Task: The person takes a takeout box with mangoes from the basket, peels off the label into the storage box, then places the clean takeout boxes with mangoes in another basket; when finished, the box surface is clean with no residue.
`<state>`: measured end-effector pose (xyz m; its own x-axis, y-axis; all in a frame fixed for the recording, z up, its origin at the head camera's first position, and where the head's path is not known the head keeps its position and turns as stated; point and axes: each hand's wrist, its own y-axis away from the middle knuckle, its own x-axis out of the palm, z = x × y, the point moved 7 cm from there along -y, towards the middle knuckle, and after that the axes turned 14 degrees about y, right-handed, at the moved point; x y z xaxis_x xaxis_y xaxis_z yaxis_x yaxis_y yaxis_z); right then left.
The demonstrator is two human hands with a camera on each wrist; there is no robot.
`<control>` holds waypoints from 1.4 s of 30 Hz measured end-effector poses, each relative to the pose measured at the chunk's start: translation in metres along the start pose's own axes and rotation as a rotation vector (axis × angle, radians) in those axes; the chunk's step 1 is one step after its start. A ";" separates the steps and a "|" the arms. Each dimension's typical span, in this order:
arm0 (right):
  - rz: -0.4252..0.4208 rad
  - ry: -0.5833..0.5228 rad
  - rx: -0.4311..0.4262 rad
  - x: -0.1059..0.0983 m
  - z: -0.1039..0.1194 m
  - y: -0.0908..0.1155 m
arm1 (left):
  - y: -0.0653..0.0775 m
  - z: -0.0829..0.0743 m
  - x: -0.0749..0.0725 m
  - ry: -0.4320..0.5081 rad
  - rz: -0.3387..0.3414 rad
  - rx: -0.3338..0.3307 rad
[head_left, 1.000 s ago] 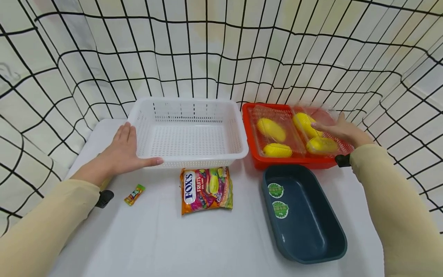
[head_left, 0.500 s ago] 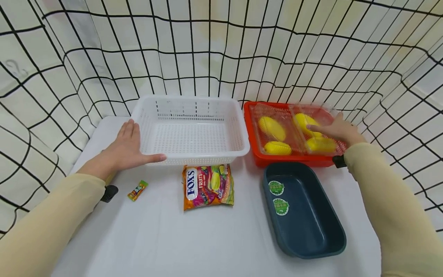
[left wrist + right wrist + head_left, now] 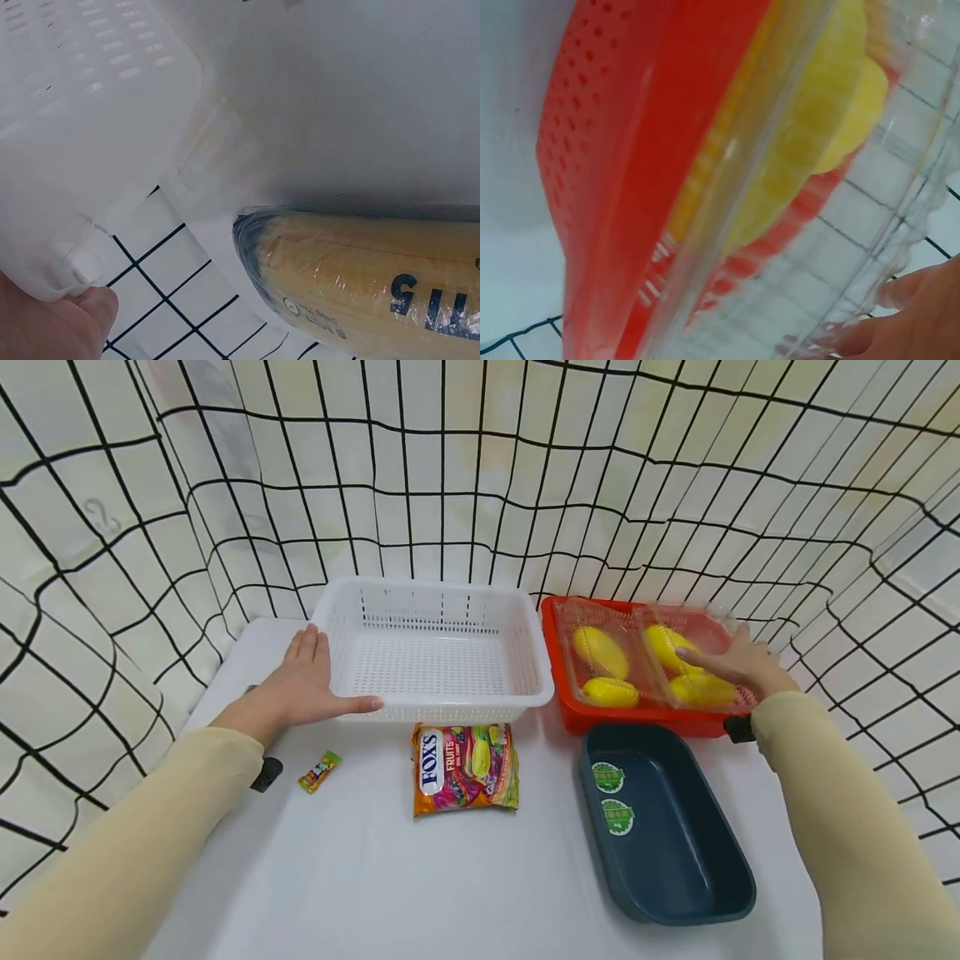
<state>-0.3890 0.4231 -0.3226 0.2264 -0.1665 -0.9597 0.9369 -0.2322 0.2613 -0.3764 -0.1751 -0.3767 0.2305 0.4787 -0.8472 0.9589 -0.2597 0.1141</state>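
Note:
My left hand (image 3: 300, 689) rests at the left front corner of a white perforated plastic basket (image 3: 442, 700). Its fingers lie straight along the side and the thumb extends along the front rim. The left wrist view shows fingertips (image 3: 94, 304) right at the basket's edge. My right hand (image 3: 742, 664) is at the right side of a red basket (image 3: 637, 720), touching a clear plastic box (image 3: 701, 617) set in it. Its thumb stretches over the box. Yellow oval fruit-like pieces (image 3: 600, 652) show through this box and a second one beside it.
In front of the white basket lies a Fox's candy bag (image 3: 465, 768), with a small wrapped candy (image 3: 320, 772) to its left. A dark blue tub (image 3: 671, 835) stands before the red basket. The left wrist view shows a plastic-wrapped yellow pack (image 3: 352, 274). Black netting (image 3: 442, 435) encloses the table.
The head view has turned, so the scene sits farther right in it. Both hands keep their places at the white basket and at the clear box.

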 end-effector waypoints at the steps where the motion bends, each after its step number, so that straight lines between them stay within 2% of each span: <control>1: -0.003 0.001 0.000 0.002 0.001 0.000 | 0.002 0.001 -0.001 -0.007 0.001 -0.004; 8: -0.022 0.008 -0.013 0.012 0.012 -0.003 | 0.012 0.008 -0.004 -0.007 0.001 -0.031; 15: 0.032 0.025 -0.052 0.020 0.019 -0.004 | 0.020 0.018 -0.001 -0.007 0.008 -0.048; 20: 0.040 0.076 -0.098 0.018 0.022 -0.003 | 0.022 0.024 0.000 0.005 0.006 -0.055; 23: 0.001 0.098 -0.121 0.010 0.022 0.003 | 0.019 0.021 0.002 0.015 0.004 -0.048; 28: -0.133 0.092 -0.200 -0.012 0.032 0.025 | 0.004 0.003 0.002 0.015 0.002 -0.024; 31: -0.218 0.099 -0.315 -0.020 0.059 0.044 | -0.003 -0.006 0.000 -0.004 0.003 -0.017; 34: -0.286 0.100 -0.450 -0.018 0.101 0.067 | -0.005 -0.008 -0.001 -0.011 0.002 -0.018; 37: -0.311 0.071 -0.586 -0.007 0.144 0.093 | -0.003 -0.005 -0.003 -0.009 -0.001 -0.026; 42: -0.288 0.044 -0.788 0.022 0.205 0.132 | 0.003 0.001 -0.004 0.001 -0.010 -0.038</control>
<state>-0.3153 0.1929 -0.2878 -0.0556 -0.1620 -0.9852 0.8677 0.4804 -0.1279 -0.3747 -0.1785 -0.3737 0.2209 0.4820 -0.8479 0.9668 -0.2228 0.1252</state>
